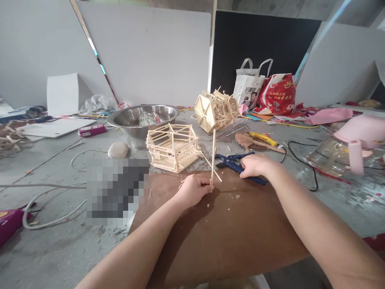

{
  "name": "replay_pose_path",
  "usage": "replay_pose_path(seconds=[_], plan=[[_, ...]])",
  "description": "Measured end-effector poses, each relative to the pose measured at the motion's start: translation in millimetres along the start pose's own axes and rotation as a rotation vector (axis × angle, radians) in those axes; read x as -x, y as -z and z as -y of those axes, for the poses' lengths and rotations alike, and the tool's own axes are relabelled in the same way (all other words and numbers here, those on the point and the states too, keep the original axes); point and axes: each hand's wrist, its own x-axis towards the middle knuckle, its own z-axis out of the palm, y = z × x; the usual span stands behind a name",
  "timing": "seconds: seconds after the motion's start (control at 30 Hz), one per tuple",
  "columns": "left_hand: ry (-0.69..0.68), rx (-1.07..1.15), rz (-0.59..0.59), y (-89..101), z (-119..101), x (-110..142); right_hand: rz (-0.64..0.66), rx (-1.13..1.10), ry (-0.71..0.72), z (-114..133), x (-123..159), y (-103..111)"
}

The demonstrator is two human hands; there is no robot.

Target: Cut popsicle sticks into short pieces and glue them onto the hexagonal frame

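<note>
My left hand [195,190] is closed, pinching a thin wooden stick [213,154] that stands upright above the brown sheet. Beside it a second thin stick slants down to the right. My right hand [255,166] has its fingers curled over the handles of blue pliers [230,163], whose jaws point left. Beyond my left hand rests an open, many-sided frame of wooden sticks [173,150]. Farther back is a rounder stick model [216,110] with several slatted faces.
Brown sheet [228,241] lies in front with small wood scraps. A steel bowl [144,114] stands behind the frame. To the right are a yellow-handled tool [263,138], a black cable [313,168] and a glass pitcher [327,154]. A blurred dark rectangle [118,190] lies left.
</note>
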Motion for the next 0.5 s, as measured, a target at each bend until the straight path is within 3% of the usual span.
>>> replay_pose_path(seconds=[0.13, 0.3, 0.5], plan=[[-0.015, -0.004, -0.014, 0.9, -0.4, -0.2, -0.095, 0.040, -0.043, 7.2, 0.9, -4.9], [-0.020, 0.008, -0.015, 2.1, -4.2, -0.4, -0.376, -0.023, -0.163, -0.5, 2.3, -8.0], [-0.088, 0.136, -0.066, 5.2, -7.5, 0.0, -0.645, -0.229, -0.285, -4.0, 18.3, 7.1]])
